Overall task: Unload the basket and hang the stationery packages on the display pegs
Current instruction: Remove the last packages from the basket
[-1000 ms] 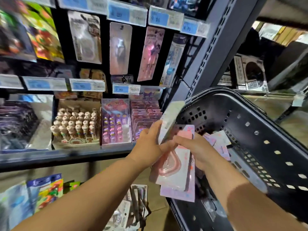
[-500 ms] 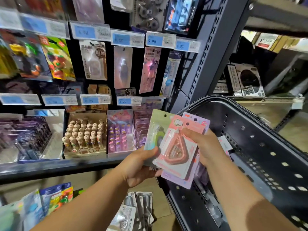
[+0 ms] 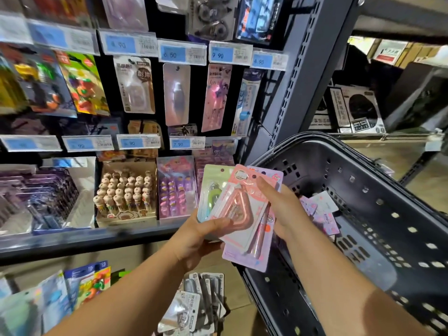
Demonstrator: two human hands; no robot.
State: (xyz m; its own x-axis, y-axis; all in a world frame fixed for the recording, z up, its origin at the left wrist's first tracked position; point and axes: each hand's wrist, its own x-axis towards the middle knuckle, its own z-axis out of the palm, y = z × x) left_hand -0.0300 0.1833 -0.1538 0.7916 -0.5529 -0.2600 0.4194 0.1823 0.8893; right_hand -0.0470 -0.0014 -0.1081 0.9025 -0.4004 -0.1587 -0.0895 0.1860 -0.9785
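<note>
A fanned stack of three stationery packages sits between my hands in front of the shelf. A pink package with a triangular tape dispenser (image 3: 238, 209) is on top, a green package (image 3: 212, 187) behind it on the left, a lilac package (image 3: 258, 248) underneath. My left hand (image 3: 201, 238) grips the stack from below, thumb across the pink package. My right hand (image 3: 281, 209) holds its right edge, fingers curled over the front. The black plastic basket (image 3: 378, 214) is at the right, with more lilac packages (image 3: 322, 214) inside.
The peg wall (image 3: 155, 93) ahead carries hanging packages under blue price tags (image 3: 181, 53). A shelf (image 3: 97, 238) below holds boxes of pens and erasers. A grey upright post (image 3: 298, 76) stands between pegs and basket. More packages hang low at bottom centre (image 3: 194, 304).
The stack has been lifted out of the basket and up in front of the shelf. My view has tilted upward toward the pegs. My left thumb now lies across the pink package.
</note>
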